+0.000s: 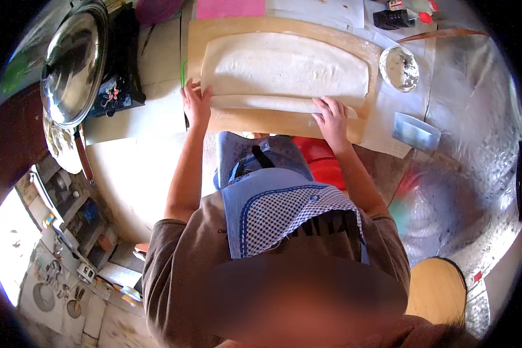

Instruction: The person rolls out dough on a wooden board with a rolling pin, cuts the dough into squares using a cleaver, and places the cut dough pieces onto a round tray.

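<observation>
Open room over the dough sheet [284,65], things crowding its sides
Seen from the sheet, a bare strip of counter [162,72] is leaving passage at 9 o'clock, with the domed lid [75,64] blocking farther out; the dark bottle [393,20] is obstructing 2 o'clock, the bowl [399,68] 3, the metal piece [416,132] 4, while the apron [272,185] is closing 6.

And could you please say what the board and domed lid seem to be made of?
The board seems wooden and matte, given its tan, unglossy surface, though grain isn't clear. The domed lid looks like polished metal, perhaps steel, from its mirror-like highlights.
</observation>
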Available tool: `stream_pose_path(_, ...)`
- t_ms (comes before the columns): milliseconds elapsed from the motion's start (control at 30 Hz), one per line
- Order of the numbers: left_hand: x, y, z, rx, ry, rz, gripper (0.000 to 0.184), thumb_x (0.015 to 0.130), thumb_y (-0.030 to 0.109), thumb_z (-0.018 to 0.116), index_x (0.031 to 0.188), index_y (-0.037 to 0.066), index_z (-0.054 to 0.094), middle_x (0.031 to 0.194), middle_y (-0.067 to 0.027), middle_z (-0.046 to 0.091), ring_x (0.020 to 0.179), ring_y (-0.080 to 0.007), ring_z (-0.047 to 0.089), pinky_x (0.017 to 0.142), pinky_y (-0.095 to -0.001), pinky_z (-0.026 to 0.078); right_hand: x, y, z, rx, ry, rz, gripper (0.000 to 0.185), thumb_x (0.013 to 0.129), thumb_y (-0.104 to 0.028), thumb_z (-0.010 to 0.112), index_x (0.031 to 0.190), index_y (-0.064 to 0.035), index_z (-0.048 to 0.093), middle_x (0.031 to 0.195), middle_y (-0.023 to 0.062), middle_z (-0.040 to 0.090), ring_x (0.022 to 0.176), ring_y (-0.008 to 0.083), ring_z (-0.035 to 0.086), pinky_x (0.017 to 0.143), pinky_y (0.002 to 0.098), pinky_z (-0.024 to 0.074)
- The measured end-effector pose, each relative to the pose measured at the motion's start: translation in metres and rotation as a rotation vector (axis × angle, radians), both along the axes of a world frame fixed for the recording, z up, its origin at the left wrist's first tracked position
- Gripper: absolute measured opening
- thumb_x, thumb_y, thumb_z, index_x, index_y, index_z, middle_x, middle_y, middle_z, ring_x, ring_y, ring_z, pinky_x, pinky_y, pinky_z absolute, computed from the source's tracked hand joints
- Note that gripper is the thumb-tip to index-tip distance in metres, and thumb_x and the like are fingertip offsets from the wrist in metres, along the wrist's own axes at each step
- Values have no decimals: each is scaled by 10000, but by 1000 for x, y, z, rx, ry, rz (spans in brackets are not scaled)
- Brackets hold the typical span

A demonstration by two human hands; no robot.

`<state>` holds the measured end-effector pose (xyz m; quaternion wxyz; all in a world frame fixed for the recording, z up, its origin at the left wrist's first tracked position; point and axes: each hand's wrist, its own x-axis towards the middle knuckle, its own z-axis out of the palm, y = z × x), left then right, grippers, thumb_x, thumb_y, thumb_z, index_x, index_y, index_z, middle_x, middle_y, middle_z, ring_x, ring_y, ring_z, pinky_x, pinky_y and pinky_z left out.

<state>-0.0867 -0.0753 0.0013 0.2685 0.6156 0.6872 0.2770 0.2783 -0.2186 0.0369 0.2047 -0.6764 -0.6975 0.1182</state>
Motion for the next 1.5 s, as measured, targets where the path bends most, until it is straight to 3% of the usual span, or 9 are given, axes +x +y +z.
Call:
stream_pose_path(100, 8, 33, 0, -254, 175, -19, 304, 801, 285, 727, 1025, 96, 646, 811, -102, 689, 788, -301, 653, 726, -427, 511, 3, 4, -7, 12, 18, 30, 551, 621, -131, 818, 1142, -148, 637, 1103, 35, 580, 1051, 259, 561, 919, 428, 423)
stream_pose_path(267, 6, 49, 13, -503, 121, 119, 288, 836, 358, 667, 888, 77, 708, 887, -161, 698, 866, -329, 669, 782, -428, 512, 3, 4, -8, -3, 5, 22, 553, 608, -127, 824, 1129, -155, 640, 1084, 34, 577, 1037, 257, 564, 906, 427, 429)
stream_pose_path(633, -14, 38, -19, -157, 188, 33, 197, 896, 256, 586, 1015, 115, 654, 975, -152, 649, 934, -368, 608, 831, -468, 472, -2, -15, -13, 19, 43, 20, 412, 661, -117, 783, 1049, -140, 648, 1118, 33, 588, 1056, 268, 557, 921, 420, 432)
stream_pose_path(800, 21, -39, 19, 205, 236, -692, 375, 886, 235, 614, 1224, 72, 605, 1260, -114, 578, 1272, -309, 469, 1116, -513, 275, 14, -8, 4, 6, 274, 60, 354, 743, -132, 763, 1081, -121, 658, 1115, 53, 612, 1047, 270, 570, 932, 426, 444)
stream_pose_path(933, 23, -70, 15, 157, 283, -662, 342, 841, 160, 652, 1177, 102, 628, 1232, -56, 598, 1231, -247, 516, 1128, -487, 276, 100, 34, 15, 276, 190, -271, 261, 818, -51, 673, 1074, -94, 655, 1073, 102, 661, 1037, 294, 603, 914, 394, 470)
stream_pose_path(1133, 20, -79, 8, 220, 272, -636, 291, 831, 135, 650, 1121, 123, 625, 1186, -49, 618, 1169, -251, 551, 1083, -476, 322, 251, 89, -14, -138, -53, -431, 415, 789, -221, 681, 1191, -119, 660, 1258, 162, 609, 1181, 347, 556, 995, 426, 448)
stream_pose_path(1333, 24, -94, 11, 237, 191, -557, 323, 776, 83, 687, 1091, 103, 621, 1166, -66, 595, 1140, -287, 528, 1031, -471, 367, 285, 118, -57, -466, -246, -407, 299, 831, -180, 583, 1103, -98, 675, 1062, 152, 695, 1026, 329, 643, 893, 427, 494)
stream_pose_path(1433, 24, -100, 9, 221, 178, -521, 338, 767, 73, 693, 1101, 106, 649, 1184, -64, 582, 1152, -297, 516, 1039, -466, 372, 279, 108, -39, -322, 617, -707, 210, 836, -135, 648, 1037, -82, 685, 946, 77, 700, 921, 208, 660, 845, 336, 511)
stream_pose_path(1500, 23, -102, 7, 236, 168, -510, 335, 768, 75, 692, 1100, 107, 650, 1185, -64, 583, 1157, -297, 514, 1044, -467, 372, 221, 98, 26, 274, 1344, -685, 197, 823, -86, 702, 1014, -44, 682, 902, 27, 674, 867, 112, 630, 814, 277, 513)
